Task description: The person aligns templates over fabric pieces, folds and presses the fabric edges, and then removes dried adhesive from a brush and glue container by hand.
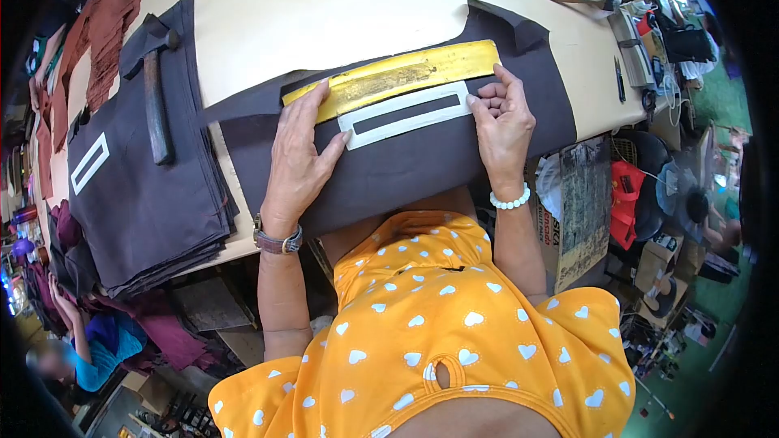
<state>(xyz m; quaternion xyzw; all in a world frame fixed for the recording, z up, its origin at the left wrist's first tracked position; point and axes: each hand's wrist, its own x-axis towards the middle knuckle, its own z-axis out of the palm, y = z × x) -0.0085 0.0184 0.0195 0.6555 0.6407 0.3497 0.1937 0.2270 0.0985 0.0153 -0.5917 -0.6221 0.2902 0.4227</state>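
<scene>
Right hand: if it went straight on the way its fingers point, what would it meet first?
Probably the right end of the yellow curved strip; the right hand's index fingertip already looks right at it, though contact is hard to confirm.

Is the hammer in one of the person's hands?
No, the hammer lies on the stack of dark sheets, while the left hand and right hand are both at the yellow strip and white frame.

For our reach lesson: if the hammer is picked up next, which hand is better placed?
Left, probably: the left hand is nearer the hammer, which lies on the dark stack to its left; the right hand is at the far end of the yellow strip.
</scene>
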